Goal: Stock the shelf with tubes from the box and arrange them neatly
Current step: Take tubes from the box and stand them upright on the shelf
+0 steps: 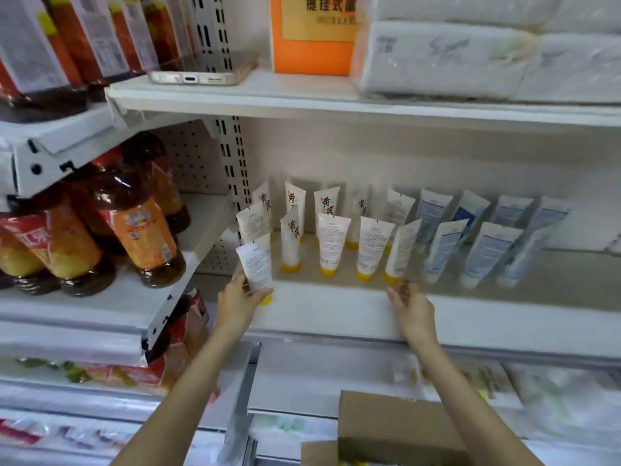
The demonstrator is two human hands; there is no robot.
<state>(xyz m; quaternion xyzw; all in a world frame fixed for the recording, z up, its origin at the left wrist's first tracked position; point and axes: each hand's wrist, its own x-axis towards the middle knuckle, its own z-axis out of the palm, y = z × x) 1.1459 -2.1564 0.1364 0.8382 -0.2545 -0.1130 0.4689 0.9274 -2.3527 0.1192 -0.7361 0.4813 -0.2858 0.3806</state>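
Tube in left hand

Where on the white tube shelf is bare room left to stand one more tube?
Bare: the front strip of the white metal shelf, between the white yellow-capped tube gripped by the left hand and the open right hand; also the shelf floor right of the blue-and-white tubes. Crowded: the standing rows of white yellow-capped tubes behind.

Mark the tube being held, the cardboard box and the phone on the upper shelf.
held tube (pixel 254 268): head view, white printed body.
cardboard box (pixel 386 428): head view, brown outer face.
phone (pixel 198 78): head view, bottom edge beside the port.
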